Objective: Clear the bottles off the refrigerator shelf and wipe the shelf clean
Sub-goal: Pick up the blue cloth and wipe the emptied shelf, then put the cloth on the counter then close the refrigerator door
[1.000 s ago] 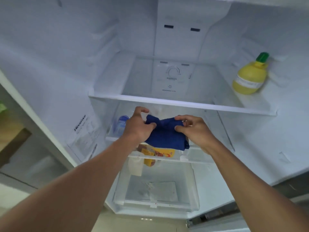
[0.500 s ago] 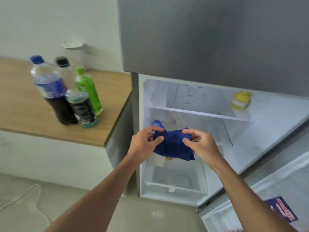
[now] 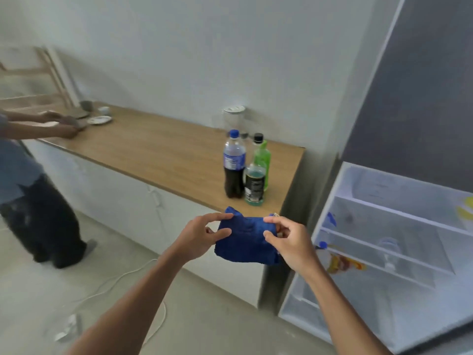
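Head view: three bottles (image 3: 244, 167) stand on the wooden surface (image 3: 163, 155), cleared out. Left hand (image 3: 202, 235) and right hand (image 3: 289, 239) each pinch the blue cloth (image 3: 245, 239) beside the open refrigerator (image 3: 391, 226); wiping the shelf (image 3: 399, 213) looks undone.

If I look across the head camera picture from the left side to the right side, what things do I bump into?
Another person → white plate on the wooden counter → left hand → blue cloth, held by both hands → right hand → open refrigerator. The bottles overlap the cloth's span, so I leave them out.
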`<control>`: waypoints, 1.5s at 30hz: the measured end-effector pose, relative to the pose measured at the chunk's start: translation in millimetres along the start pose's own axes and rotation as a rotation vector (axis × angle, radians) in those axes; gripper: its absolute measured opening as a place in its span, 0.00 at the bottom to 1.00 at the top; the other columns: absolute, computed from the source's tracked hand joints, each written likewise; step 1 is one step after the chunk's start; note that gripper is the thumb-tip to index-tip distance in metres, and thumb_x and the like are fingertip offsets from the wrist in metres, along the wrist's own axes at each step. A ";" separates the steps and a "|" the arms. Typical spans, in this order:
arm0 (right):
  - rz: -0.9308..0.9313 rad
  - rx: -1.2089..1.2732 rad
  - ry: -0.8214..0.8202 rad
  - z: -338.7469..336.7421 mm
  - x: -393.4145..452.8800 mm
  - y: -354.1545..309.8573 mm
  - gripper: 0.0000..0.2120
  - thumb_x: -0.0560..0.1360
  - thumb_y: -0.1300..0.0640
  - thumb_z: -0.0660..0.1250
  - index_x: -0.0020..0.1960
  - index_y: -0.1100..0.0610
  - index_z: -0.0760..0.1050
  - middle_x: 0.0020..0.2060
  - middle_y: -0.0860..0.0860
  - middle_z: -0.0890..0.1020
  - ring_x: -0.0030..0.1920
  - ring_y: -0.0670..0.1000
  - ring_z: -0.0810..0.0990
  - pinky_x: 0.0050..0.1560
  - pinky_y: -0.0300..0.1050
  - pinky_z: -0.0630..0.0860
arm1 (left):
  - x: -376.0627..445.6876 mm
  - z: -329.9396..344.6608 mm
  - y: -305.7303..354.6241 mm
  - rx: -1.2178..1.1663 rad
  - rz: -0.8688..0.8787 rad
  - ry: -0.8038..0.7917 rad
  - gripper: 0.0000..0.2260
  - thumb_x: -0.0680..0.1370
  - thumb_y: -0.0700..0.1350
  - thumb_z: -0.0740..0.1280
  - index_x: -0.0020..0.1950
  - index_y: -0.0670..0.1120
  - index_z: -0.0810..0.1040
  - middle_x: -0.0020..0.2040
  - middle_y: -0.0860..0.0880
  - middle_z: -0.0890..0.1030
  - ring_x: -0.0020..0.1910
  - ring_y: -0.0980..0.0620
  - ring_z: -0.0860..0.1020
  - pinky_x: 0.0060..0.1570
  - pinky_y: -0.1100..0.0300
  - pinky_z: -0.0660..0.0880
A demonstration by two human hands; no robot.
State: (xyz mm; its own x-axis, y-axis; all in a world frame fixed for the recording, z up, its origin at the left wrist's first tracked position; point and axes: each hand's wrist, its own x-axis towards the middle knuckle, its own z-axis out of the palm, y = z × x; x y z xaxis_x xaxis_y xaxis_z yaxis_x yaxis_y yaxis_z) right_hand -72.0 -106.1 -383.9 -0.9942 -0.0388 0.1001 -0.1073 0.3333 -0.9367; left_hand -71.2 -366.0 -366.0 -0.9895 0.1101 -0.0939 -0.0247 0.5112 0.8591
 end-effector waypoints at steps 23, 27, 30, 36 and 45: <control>0.087 0.010 0.161 267.8 307.9 7.8 0.18 0.77 0.60 0.71 0.65 0.49 0.80 0.55 0.48 0.79 0.47 0.32 0.80 0.45 0.25 0.75 | 316.7 -218.9 -155.6 0.243 -0.002 -0.063 0.28 0.79 0.41 0.70 0.76 0.62 0.71 0.74 0.58 0.72 0.44 0.52 0.84 0.52 0.60 0.78; 0.173 -0.100 0.195 281.6 338.9 33.7 0.19 0.77 0.61 0.70 0.67 0.52 0.79 0.56 0.48 0.76 0.46 0.36 0.80 0.45 0.23 0.72 | 360.6 -209.7 -182.0 0.240 -0.019 -0.144 0.28 0.81 0.40 0.68 0.78 0.61 0.69 0.76 0.57 0.69 0.48 0.56 0.80 0.56 0.60 0.77; 0.190 -0.350 0.099 289.8 348.7 54.6 0.21 0.78 0.56 0.69 0.70 0.53 0.76 0.56 0.48 0.76 0.55 0.47 0.79 0.55 0.40 0.76 | 377.4 -201.3 -203.3 0.237 -0.061 -0.245 0.28 0.81 0.39 0.68 0.78 0.60 0.69 0.77 0.57 0.69 0.65 0.52 0.77 0.67 0.54 0.74; 0.080 -0.535 0.118 289.8 340.7 76.4 0.22 0.76 0.47 0.68 0.69 0.47 0.77 0.49 0.48 0.77 0.54 0.51 0.74 0.55 0.53 0.71 | 392.2 -208.7 -214.0 0.309 -0.117 -0.336 0.29 0.79 0.43 0.71 0.78 0.60 0.69 0.77 0.57 0.70 0.75 0.55 0.67 0.74 0.57 0.64; 0.063 -0.585 0.113 290.7 332.0 69.0 0.24 0.78 0.44 0.66 0.73 0.49 0.73 0.52 0.50 0.77 0.55 0.52 0.74 0.57 0.52 0.72 | 372.3 -212.1 -204.9 0.443 -0.108 -0.150 0.26 0.77 0.50 0.73 0.74 0.57 0.75 0.66 0.51 0.82 0.67 0.47 0.78 0.66 0.55 0.71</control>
State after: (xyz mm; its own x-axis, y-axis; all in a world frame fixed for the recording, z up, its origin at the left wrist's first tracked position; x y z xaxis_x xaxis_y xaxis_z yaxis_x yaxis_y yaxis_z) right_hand -408.6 -369.9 -512.8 -0.9895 0.0874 0.1155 -0.0002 0.7965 -0.6047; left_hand -464.7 -610.6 -470.2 -0.9521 0.1418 -0.2708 -0.0308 0.8368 0.5467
